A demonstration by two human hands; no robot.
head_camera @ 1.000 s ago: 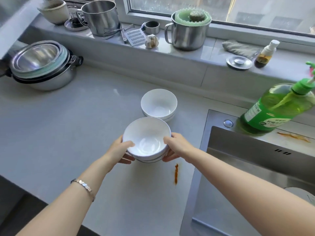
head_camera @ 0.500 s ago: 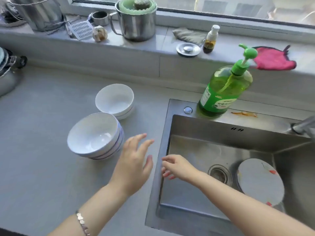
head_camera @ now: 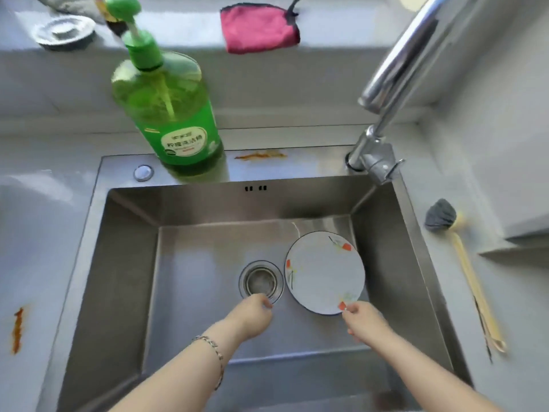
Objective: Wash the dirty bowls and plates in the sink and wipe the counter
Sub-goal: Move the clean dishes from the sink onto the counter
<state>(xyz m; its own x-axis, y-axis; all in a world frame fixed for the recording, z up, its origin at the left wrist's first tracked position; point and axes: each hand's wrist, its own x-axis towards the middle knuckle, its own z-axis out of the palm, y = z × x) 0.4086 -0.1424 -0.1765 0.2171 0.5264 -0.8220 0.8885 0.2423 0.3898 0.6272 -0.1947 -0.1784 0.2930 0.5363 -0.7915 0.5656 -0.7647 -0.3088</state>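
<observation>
The plate lies flat, face up, round with no long side. Your right hand touches its 5 o'clock rim, grip unclear; your left hand is loosely curled, empty.

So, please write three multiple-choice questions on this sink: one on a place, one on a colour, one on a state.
1. Where is the plate? A) on the counter B) in the sink, right of the drain C) on a shelf
2. What colour is the cloth on the sill? A) blue B) pink C) yellow
3. How is the soap bottle? A) lying on its side B) upside down C) standing upright
1 B: it lies on the basin floor beside the drain. 2 B: plainly pink. 3 C: base on the sink's ledge, pump on top.
</observation>
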